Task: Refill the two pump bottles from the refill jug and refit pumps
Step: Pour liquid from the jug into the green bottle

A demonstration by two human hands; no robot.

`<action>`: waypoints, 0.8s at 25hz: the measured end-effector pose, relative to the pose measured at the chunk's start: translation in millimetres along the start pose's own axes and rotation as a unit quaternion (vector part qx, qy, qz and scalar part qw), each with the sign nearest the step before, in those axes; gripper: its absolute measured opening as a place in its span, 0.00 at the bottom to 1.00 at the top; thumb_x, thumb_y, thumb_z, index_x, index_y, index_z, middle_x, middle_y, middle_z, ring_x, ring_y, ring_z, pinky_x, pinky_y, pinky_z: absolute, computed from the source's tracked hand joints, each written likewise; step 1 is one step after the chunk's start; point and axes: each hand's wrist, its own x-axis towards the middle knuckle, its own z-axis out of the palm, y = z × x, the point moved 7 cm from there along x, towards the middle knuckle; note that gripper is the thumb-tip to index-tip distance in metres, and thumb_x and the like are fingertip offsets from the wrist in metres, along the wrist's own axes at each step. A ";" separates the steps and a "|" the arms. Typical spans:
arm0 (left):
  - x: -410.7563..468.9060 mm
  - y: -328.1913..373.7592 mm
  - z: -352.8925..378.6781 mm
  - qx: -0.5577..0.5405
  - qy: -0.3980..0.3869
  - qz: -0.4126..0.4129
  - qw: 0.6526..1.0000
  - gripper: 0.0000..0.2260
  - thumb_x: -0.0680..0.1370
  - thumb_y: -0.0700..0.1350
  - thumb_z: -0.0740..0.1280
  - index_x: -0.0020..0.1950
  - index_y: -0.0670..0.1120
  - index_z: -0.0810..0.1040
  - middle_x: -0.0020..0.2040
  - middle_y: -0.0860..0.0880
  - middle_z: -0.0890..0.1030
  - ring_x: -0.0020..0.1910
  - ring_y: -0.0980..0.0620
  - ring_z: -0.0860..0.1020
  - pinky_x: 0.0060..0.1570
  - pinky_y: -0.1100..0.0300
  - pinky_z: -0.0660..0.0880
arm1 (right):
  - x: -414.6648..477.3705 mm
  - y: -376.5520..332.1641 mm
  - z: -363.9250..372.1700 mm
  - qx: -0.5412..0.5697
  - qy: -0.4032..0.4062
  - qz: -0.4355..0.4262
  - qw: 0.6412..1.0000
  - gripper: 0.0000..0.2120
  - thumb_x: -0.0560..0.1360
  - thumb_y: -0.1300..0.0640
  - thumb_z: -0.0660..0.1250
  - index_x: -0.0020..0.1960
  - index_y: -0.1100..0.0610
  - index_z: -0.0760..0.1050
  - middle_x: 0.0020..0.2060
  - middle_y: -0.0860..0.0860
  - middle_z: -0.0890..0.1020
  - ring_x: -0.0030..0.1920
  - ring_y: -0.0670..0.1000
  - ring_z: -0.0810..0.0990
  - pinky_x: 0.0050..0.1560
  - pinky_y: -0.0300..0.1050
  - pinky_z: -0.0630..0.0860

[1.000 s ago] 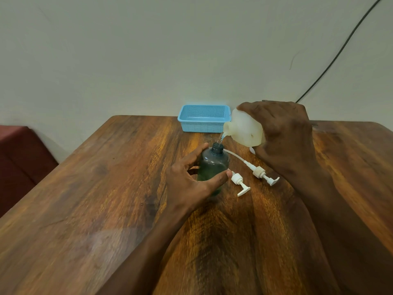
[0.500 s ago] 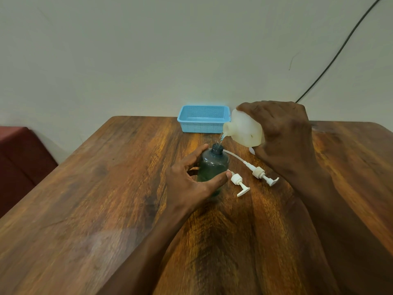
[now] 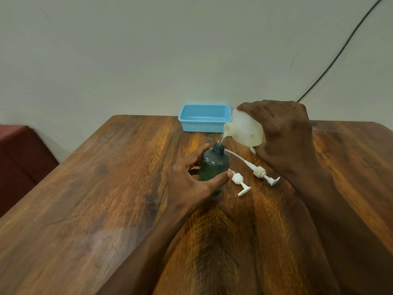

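Note:
A dark green pump bottle (image 3: 214, 165) stands upright and uncapped on the wooden table (image 3: 106, 199). My left hand (image 3: 191, 184) grips its body, thumb on the right side. My right hand (image 3: 282, 137) holds the whitish refill jug (image 3: 244, 130) tilted, its spout just above the bottle's neck. A thin stream of liquid runs from the spout into the opening. Two white pumps lie on the table to the right of the bottle: one near my thumb (image 3: 239, 182), one with a long tube (image 3: 261, 173). A second bottle is not visible.
A light blue mesh basket (image 3: 204, 118) sits at the table's far edge against the wall. A black cable (image 3: 340, 54) runs down the wall at the right. A dark red seat (image 3: 19, 158) stands left of the table.

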 end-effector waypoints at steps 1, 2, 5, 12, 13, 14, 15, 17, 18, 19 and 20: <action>-0.2 0.3 0.1 -0.001 -0.001 0.000 1.000 0.40 0.64 0.68 0.78 0.74 0.56 0.77 0.66 0.57 0.83 0.59 0.60 0.83 0.54 0.57 0.84 | -0.2 -0.3 -0.2 0.001 0.000 0.000 1.000 0.39 0.64 0.52 0.83 0.71 0.54 0.73 0.62 0.61 0.81 0.59 0.67 0.80 0.63 0.67 0.74; -0.1 0.7 0.4 -0.002 -0.001 0.001 1.000 0.40 0.64 0.68 0.78 0.74 0.56 0.77 0.65 0.57 0.83 0.59 0.60 0.83 0.54 0.58 0.84 | -0.4 -0.7 -1.1 0.003 0.003 -0.002 1.000 0.38 0.64 0.52 0.82 0.71 0.54 0.72 0.62 0.61 0.81 0.59 0.67 0.81 0.63 0.67 0.74; -0.3 1.0 1.3 -0.004 -0.005 0.003 1.000 0.41 0.64 0.68 0.78 0.74 0.55 0.77 0.66 0.57 0.83 0.60 0.60 0.83 0.54 0.59 0.84 | 0.3 -0.9 -2.0 0.008 0.005 -0.006 1.000 0.36 0.66 0.49 0.78 0.71 0.54 0.71 0.62 0.62 0.81 0.58 0.68 0.81 0.62 0.68 0.74; -0.1 0.8 1.1 -0.006 -0.003 0.001 1.000 0.40 0.64 0.67 0.78 0.74 0.56 0.77 0.65 0.57 0.84 0.59 0.60 0.83 0.54 0.56 0.85 | 0.1 0.6 0.0 0.007 -0.003 -0.003 1.000 0.41 0.63 0.54 0.84 0.71 0.52 0.69 0.62 0.61 0.81 0.59 0.67 0.80 0.64 0.68 0.73; -0.1 0.5 1.1 -0.007 -0.003 0.001 1.000 0.40 0.64 0.67 0.79 0.74 0.56 0.77 0.65 0.57 0.84 0.59 0.60 0.83 0.54 0.56 0.84 | 0.1 0.6 -0.5 0.011 0.003 -0.005 1.000 0.41 0.63 0.55 0.84 0.71 0.52 0.69 0.62 0.62 0.81 0.58 0.68 0.81 0.63 0.69 0.73; -0.1 0.5 1.2 -0.007 -0.003 0.000 1.000 0.40 0.64 0.67 0.79 0.74 0.55 0.77 0.65 0.57 0.84 0.59 0.60 0.83 0.54 0.57 0.84 | 0.0 0.3 -1.3 0.015 0.008 -0.008 1.000 0.41 0.63 0.55 0.84 0.71 0.52 0.68 0.61 0.62 0.81 0.58 0.68 0.81 0.63 0.69 0.74; -0.2 0.3 1.0 -0.005 -0.003 -0.001 1.000 0.40 0.64 0.67 0.78 0.74 0.55 0.77 0.65 0.58 0.83 0.60 0.61 0.83 0.55 0.58 0.84 | -0.1 -0.4 -2.1 0.018 0.013 -0.010 1.000 0.41 0.62 0.55 0.84 0.71 0.52 0.68 0.61 0.63 0.82 0.57 0.68 0.81 0.62 0.70 0.74; -0.4 0.7 0.5 0.000 -0.004 0.001 1.000 0.40 0.64 0.68 0.78 0.74 0.56 0.77 0.65 0.58 0.83 0.59 0.61 0.83 0.54 0.60 0.84 | -0.3 -1.6 -3.7 0.017 0.019 -0.013 1.000 0.42 0.62 0.56 0.85 0.70 0.53 0.69 0.60 0.63 0.82 0.57 0.69 0.81 0.61 0.70 0.74; -0.3 0.6 0.6 0.001 -0.005 0.001 1.000 0.40 0.64 0.68 0.78 0.74 0.56 0.77 0.65 0.58 0.83 0.59 0.61 0.83 0.54 0.60 0.84 | -0.5 -1.7 -3.9 0.015 0.021 -0.012 1.000 0.42 0.61 0.57 0.85 0.70 0.53 0.69 0.60 0.63 0.82 0.56 0.69 0.81 0.61 0.70 0.74; -0.3 0.6 0.8 0.002 -0.006 0.000 1.000 0.40 0.64 0.68 0.78 0.74 0.56 0.77 0.66 0.58 0.83 0.60 0.61 0.83 0.54 0.61 0.83 | -0.6 -1.4 -4.1 0.014 0.021 -0.011 1.000 0.42 0.61 0.57 0.85 0.70 0.54 0.70 0.60 0.63 0.82 0.56 0.69 0.81 0.61 0.70 0.74; -0.2 0.3 0.9 0.002 -0.007 -0.001 1.000 0.41 0.64 0.68 0.78 0.75 0.56 0.77 0.66 0.58 0.83 0.60 0.61 0.83 0.54 0.61 0.83 | -0.4 -1.3 -4.2 0.013 0.019 -0.009 1.000 0.42 0.60 0.58 0.85 0.70 0.54 0.70 0.60 0.63 0.82 0.56 0.69 0.81 0.61 0.70 0.74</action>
